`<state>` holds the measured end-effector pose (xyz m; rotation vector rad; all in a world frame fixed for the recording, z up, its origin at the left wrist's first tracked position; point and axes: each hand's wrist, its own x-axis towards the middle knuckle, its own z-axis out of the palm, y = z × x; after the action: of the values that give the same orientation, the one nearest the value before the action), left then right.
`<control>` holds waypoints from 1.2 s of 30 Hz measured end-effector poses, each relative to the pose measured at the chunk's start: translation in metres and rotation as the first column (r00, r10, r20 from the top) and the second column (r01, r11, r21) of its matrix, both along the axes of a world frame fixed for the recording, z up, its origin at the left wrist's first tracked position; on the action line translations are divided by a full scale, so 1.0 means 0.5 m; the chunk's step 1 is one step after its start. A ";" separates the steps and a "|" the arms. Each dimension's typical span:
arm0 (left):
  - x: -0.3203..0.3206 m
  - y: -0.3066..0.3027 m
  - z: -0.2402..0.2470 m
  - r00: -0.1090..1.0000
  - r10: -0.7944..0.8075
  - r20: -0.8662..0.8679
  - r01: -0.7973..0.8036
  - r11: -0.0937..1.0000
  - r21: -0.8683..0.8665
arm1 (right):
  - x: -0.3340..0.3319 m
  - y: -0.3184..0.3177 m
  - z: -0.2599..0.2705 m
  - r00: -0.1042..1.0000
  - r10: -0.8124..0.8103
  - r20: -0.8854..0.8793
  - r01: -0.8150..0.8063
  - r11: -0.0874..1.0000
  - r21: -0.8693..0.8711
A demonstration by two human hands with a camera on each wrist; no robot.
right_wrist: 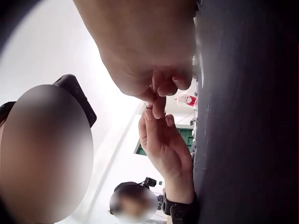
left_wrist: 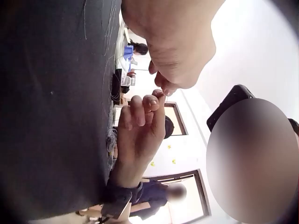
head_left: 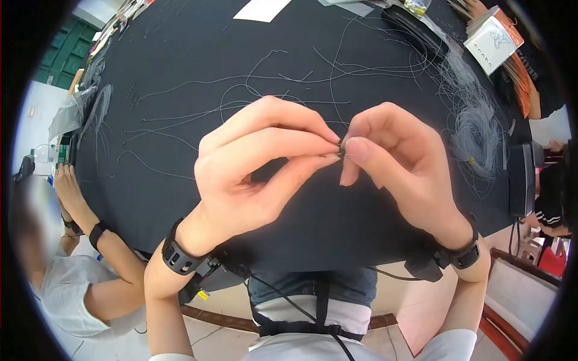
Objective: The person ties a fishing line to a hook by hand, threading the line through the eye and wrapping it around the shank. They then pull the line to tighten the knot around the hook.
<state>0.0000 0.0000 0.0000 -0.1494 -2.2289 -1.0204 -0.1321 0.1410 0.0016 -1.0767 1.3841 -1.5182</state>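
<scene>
Both hands meet at the fingertips above the dark table, in the middle of the head view. The left hand (head_left: 259, 165) pinches a tiny dark piece (head_left: 341, 148) of thin cord between thumb and fingers. From the right, the thumb and index finger of the right hand (head_left: 415, 159) pinch at the same spot; the other fingers curl loosely. Fingertips hide most of the piece, and I cannot tell its exact shape. In the left wrist view the right hand (left_wrist: 142, 140) faces the camera; the right wrist view shows the left hand (right_wrist: 163, 147) with its fingertips together.
Several thin grey cords lie across the black tablecloth (head_left: 180, 36), some with small dark ends (head_left: 124, 131). At the right is a tangled bundle of clear strands (head_left: 475, 135). A white sheet (head_left: 262, 9) lies at the back, a box (head_left: 490, 45) back right. Another person's hand (head_left: 69, 185) rests at left.
</scene>
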 end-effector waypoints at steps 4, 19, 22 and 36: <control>0.007 0.001 0.004 0.999 0.020 -0.032 -0.019 1.000 0.012 | 0.008 -0.002 -0.002 0.994 -0.055 0.093 0.063 0.995 -0.078; 0.006 0.002 0.006 0.997 -0.017 -0.071 0.016 1.000 -0.021 | 0.005 0.004 -0.002 0.995 0.048 0.082 -0.034 0.985 -0.171; 0.007 0.007 0.007 0.998 -0.008 -0.063 0.009 1.000 0.023 | 0.003 0.006 -0.002 0.996 0.072 0.046 -0.064 0.986 -0.155; 0.004 -0.001 0.003 0.994 -0.029 -0.104 0.023 0.998 -0.059 | -0.001 0.005 -0.003 0.997 0.072 0.023 -0.068 0.986 -0.153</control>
<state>0.0018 -0.0003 0.0014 -0.2516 -2.1672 -0.9410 -0.1326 0.1436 0.0004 -1.1799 1.2137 -1.6020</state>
